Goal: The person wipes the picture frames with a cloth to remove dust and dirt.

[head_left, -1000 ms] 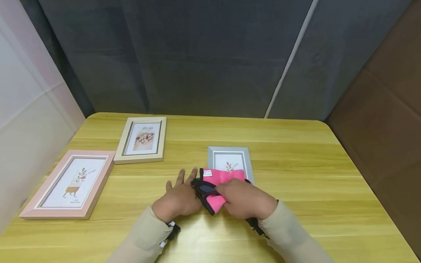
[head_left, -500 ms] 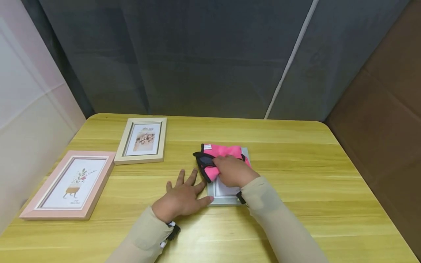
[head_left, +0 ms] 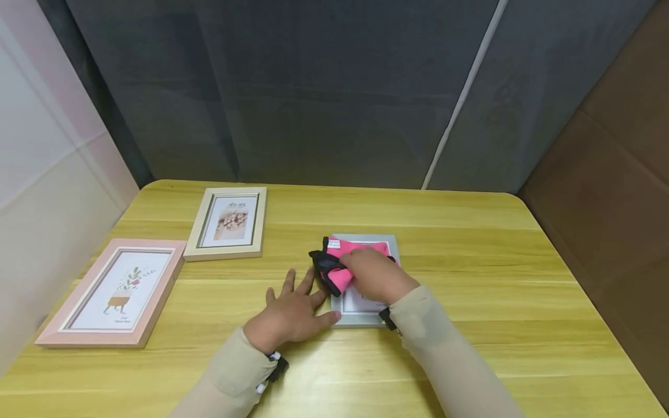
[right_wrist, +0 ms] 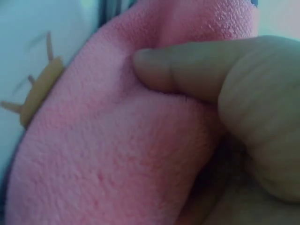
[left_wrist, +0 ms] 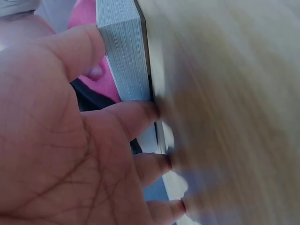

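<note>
A grey-blue picture frame lies face up on the table, partly covered by a bunched pink cloth with black edging and a small white label. My right hand grips the cloth against the frame's glass; in the right wrist view the thumb presses into the fluffy pink fabric, beside the printed picture. My left hand has its fingers spread at the frame's left side, thumb on the near left corner. In the left wrist view the fingers touch the frame's side edge, fingertips down at the table.
A pink picture frame lies at the left of the wooden table, its corner close to a cream picture frame behind it. Dark grey cloth hangs behind the table, with a brown panel on the right.
My right hand moved the cloth away from me, up the grey-blue frame, then slightly back toward me. My left hand stayed in place, and the lower part of the frame came into view.
</note>
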Tool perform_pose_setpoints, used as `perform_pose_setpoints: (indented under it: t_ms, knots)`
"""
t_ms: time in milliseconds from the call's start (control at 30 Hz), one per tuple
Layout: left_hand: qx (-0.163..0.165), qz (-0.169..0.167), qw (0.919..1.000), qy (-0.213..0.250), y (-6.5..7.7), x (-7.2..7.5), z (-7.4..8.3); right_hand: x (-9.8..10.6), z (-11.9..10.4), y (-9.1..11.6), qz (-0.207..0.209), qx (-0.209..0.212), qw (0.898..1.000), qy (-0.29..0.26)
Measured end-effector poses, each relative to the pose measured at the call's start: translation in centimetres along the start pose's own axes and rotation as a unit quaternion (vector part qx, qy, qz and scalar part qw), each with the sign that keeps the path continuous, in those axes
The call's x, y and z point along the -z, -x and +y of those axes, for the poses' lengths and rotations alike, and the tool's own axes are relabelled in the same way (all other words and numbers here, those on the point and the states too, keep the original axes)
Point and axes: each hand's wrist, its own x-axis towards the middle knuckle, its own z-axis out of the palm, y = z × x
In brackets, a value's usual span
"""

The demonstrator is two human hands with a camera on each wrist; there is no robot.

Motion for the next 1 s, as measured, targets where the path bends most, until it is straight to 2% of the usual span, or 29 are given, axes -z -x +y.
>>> perform_pose_setpoints:
  t_ms: [233, 433, 533, 633, 733, 833, 933, 1000]
  knots:
    - [-0.009, 0.02, 0.9997, 0.0, 0.2, -0.2, 0.1, -0.4, -0.6, 2.5, 0.007, 0.065, 0.998, -0.02]
    - [-0.004, 0.026, 0.9997, 0.0, 0.2, -0.2, 0.0, -0.6, -0.7, 4.1, 0.003, 0.086, 0.995, -0.055]
    - [-0.004, 0.023, 0.9997, 0.006, 0.1, -0.3, 0.0, -0.3, -0.4, 4.4, 0.027, 0.101, 0.993, -0.053]
    - [-0.01, 0.023, 0.9996, 0.012, 0.0, -0.4, -0.1, 0.3, 0.3, 4.7, 0.068, 0.112, 0.99, -0.053]
    - [-0.017, 0.022, 0.9995, 0.016, 0.0, -0.4, -0.2, 1.4, 1.7, 5.1, 0.116, 0.092, 0.986, -0.076]
    - [-0.031, 0.024, 0.9989, 0.023, -0.1, -0.1, -0.4, 2.4, 3.7, 5.5, 0.173, 0.042, 0.98, -0.091]
    - [-0.054, 0.043, 0.9971, 0.033, -0.3, 0.5, -0.5, 3.2, 5.5, 5.8, 0.22, -0.013, 0.972, -0.086]
    - [-0.075, 0.064, 0.9944, 0.039, -0.7, 0.8, -0.7, 3.3, 6.6, 5.7, 0.234, -0.037, 0.968, -0.081]
